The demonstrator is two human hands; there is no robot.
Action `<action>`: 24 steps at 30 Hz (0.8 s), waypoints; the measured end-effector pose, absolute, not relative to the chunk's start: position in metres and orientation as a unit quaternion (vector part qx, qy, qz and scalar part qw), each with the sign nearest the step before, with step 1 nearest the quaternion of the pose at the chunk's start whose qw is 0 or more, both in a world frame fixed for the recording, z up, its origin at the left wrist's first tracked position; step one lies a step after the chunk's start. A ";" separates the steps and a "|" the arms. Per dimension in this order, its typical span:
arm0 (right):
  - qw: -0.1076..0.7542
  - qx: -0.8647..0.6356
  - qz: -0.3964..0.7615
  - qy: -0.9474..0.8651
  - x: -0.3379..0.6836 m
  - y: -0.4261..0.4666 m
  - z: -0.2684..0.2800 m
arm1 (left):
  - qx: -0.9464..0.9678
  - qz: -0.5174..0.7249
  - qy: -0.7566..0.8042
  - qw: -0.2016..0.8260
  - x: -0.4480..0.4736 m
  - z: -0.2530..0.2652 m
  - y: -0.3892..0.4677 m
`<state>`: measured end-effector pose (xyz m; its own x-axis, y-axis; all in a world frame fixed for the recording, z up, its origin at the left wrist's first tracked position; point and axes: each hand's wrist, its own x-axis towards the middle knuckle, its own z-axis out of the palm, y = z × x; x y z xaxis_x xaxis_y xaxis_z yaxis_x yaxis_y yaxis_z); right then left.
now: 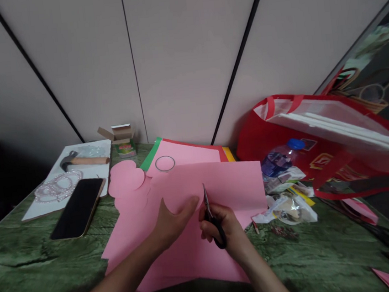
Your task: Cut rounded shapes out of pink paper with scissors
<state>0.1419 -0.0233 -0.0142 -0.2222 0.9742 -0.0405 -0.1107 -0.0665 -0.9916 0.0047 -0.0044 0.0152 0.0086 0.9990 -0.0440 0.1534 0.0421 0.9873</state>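
Note:
My right hand (pixel 230 227) grips a pair of scissors (pixel 206 200) by the black handles, the blades pointing away from me at a pink paper sheet (pixel 234 179). My left hand (pixel 172 221) holds this sheet close by, its thumb stretched toward the blades; its other fingers are mostly hidden by the paper. Whether the blades are closed is too small to tell. Below lie more large pink sheets (pixel 188 261). Several round pink cutouts (pixel 125 178) sit left of the sheet, and a thin dark ring (pixel 164 157) rests on pink paper behind it.
To the left are a phone (pixel 78 207), a hammer (pixel 86 161), a beaded strand (pixel 59 186) and an opened small box (pixel 124 143). A red bag (pixel 264 125), a blue-capped bottle (pixel 280 159) and plastic packets (pixel 291 207) stand at the right. A wall panel (pixel 180 64) closes the back.

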 end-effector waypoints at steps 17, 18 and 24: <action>0.459 -0.440 0.561 -0.530 0.147 -0.022 -0.008 | 0.545 0.454 0.499 0.497 0.008 0.025 -0.008; 0.458 -0.439 0.563 -0.529 0.147 -0.022 -0.008 | 0.550 0.452 0.491 0.501 0.008 0.026 -0.008; 0.469 -0.433 0.564 -0.525 0.147 -0.021 -0.007 | 0.551 0.460 0.488 0.496 0.008 0.030 -0.009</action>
<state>0.1469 -0.0213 -0.0073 -0.1861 0.9825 0.0040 -0.0736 -0.0099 -0.9972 0.0078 -0.0091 0.0295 0.0993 0.9948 0.0227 0.0809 -0.0309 0.9962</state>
